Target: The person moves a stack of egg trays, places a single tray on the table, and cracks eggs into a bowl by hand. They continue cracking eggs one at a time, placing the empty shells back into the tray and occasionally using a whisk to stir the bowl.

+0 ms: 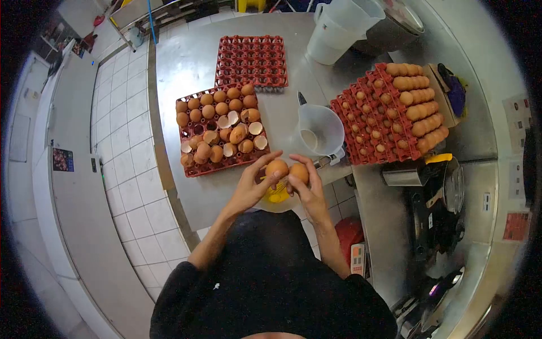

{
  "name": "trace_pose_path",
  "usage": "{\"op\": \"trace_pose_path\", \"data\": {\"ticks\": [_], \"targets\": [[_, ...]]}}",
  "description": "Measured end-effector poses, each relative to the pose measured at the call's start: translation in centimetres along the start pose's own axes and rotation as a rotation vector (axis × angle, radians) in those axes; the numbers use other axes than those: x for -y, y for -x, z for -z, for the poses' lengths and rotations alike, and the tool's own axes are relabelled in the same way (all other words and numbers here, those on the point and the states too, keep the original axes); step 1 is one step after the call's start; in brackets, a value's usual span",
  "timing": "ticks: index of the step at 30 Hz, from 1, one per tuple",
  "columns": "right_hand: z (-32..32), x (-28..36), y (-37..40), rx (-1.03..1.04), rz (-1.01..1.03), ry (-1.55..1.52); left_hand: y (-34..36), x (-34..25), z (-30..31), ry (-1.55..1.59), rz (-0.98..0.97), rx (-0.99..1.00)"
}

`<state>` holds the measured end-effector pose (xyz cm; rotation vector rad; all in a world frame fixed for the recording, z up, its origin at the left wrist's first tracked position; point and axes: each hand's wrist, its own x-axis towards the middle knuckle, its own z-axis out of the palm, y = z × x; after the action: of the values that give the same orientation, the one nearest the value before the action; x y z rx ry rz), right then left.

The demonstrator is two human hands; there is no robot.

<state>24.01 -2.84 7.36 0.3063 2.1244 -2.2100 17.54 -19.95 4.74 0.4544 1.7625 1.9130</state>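
My left hand (257, 183) is closed around a brown egg (276, 168). Beside it, my right hand (309, 195) grips a second brown egg (298, 173), and the two eggs are side by side, touching or nearly so. Both look whole from above. Under my hands, at the table's near edge, is a pale container (274, 207) with yellow egg yolk (277, 194) in it. Just ahead of my right hand stands a translucent plastic jug (333, 133). Left of my hands, a red egg tray (195, 168) holds brown eggs and several broken shells.
A red tray with no eggs (252, 56) lies farther back on the steel table (189, 51). Stacked trays of eggs (389, 116) stand at right. Behind them are a large white jug (341, 34) and a dark pot (398, 34). A knife (302, 98) lies near the smaller jug.
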Motion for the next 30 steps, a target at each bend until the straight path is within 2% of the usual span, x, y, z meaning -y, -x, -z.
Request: {"op": "trace_pose_path", "data": {"ticks": [2, 3, 6, 7, 9, 11, 13, 15, 17, 20, 22, 30], "targets": [[0.3, -0.9, -0.1, -0.020, -0.163, -0.575, 0.2, -0.3, -0.2, 0.169, -0.029, -0.053], [0.2, -1.0, -0.1, -0.017, -0.162, -0.572, 0.6, -1.7, -0.5, 0.281, 0.083, -0.081], [-0.4, -1.2, -0.4, -0.060, -0.161, -0.628, 0.6, -0.3, 0.5, 0.370, 0.072, -0.004], [-0.3, -1.7, -0.5, -0.032, -0.164, -0.543, 0.7, 0.0, 0.7, 0.371, 0.069, -0.011], [-0.6, -1.3, -0.6, 0.004, -0.168, -0.454, 0.5, -0.5, 0.8, -0.282, -0.195, -0.026], [-0.8, -0.2, -0.5, 0.105, 0.041, 0.029, 0.5, -2.3, 1.0, -0.343, -0.203, -0.031], [-0.5, -0.2, -0.5, 0.122, 0.062, 0.101, 0.4, -3.0, 1.3, -0.405, -0.216, -0.032], [-0.1, -0.1, -0.6, 0.136, 0.084, 0.173, 0.3, -2.6, 1.7, -0.535, -0.353, 0.008], [0.2, 0.0, -0.8, 0.132, 0.154, 0.498, 0.0, -1.8, 1.8, -0.566, -0.352, 0.043], [-0.4, 0.7, -0.8, 0.089, 0.213, 0.658, -0.3, -1.3, 2.0, -0.651, -0.310, 0.107], [-0.5, 0.5, -0.9, 0.089, 0.185, 0.642, -0.4, -0.7, 2.1, -0.702, -0.268, 0.138], [-0.1, -1.7, -0.8, 0.074, 0.126, 0.569, -0.8, 0.9, 1.9, -0.695, -0.342, 0.139]]}}
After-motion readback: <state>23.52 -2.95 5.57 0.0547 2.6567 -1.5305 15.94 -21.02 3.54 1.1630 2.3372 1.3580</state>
